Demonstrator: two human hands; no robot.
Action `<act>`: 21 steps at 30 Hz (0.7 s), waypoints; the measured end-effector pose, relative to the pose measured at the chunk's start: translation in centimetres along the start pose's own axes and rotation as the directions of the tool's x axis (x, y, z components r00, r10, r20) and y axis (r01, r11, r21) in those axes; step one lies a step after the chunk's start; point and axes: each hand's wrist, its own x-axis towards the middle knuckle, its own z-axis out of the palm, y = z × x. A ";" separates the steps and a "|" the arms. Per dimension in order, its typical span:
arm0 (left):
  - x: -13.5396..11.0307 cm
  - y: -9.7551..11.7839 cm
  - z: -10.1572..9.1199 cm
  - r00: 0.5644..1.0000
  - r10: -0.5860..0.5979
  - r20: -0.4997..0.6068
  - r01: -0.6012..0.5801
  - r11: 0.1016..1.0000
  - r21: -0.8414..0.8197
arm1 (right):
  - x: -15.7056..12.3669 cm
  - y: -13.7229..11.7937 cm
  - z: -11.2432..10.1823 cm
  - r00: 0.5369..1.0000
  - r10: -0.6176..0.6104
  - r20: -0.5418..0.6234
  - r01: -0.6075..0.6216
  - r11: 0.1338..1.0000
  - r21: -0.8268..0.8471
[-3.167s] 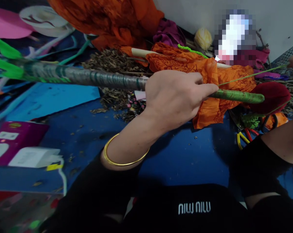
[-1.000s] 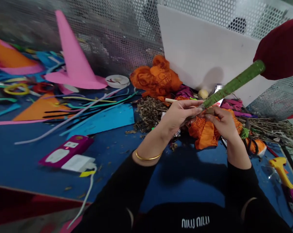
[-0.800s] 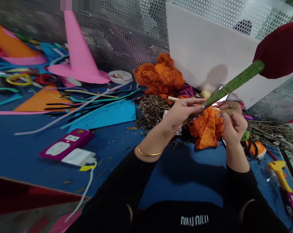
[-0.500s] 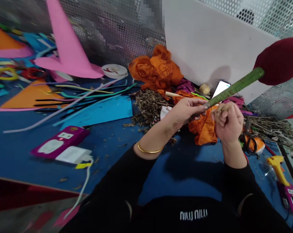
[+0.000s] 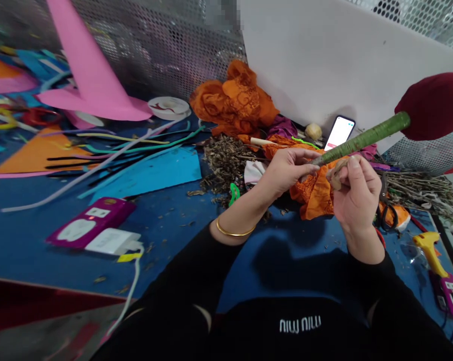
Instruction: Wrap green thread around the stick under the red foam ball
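My left hand (image 5: 286,173) grips the lower end of a green-wrapped stick (image 5: 362,140). The stick slants up to the right and carries a dark red rounded head (image 5: 433,105). Just below the stick, my right hand (image 5: 358,195) is closed in a pinch on a small brownish strip (image 5: 338,175), perhaps tape or a dry leaf; its kind is unclear. Under and behind both hands lies bunched orange cloth (image 5: 312,195). Dry plant bits (image 5: 226,160) are heaped left of my left hand.
A lit phone (image 5: 339,133) leans on a white board (image 5: 305,60). Black scissors (image 5: 386,210) and a yellow glue gun (image 5: 429,250) lie right. On the left are a pink cone hat (image 5: 94,75), pipe cleaners (image 5: 79,175) and a purple power strip (image 5: 87,223) with its white charger.
The view has shifted slightly. The red head sits a little lower, and my right hand has turned so the brownish strip shows more. My left hand keeps its hold on the stick.
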 end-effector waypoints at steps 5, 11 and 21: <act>0.1 -0.2 -0.2 0.996 0.085 0.033 -0.089 0.981 0.173 | 0.8 0.3 -0.6 0.996 -0.030 0.086 0.035 0.998 -0.057; 0.2 -1.1 0.0 0.990 0.116 0.082 -0.133 0.959 0.251 | 1.8 1.6 -2.1 0.983 -0.112 0.149 0.154 0.937 -0.312; -0.3 -1.6 0.2 0.988 0.108 0.106 -0.146 0.862 0.485 | 2.2 1.9 -2.3 0.981 -0.111 0.162 0.165 0.914 -0.371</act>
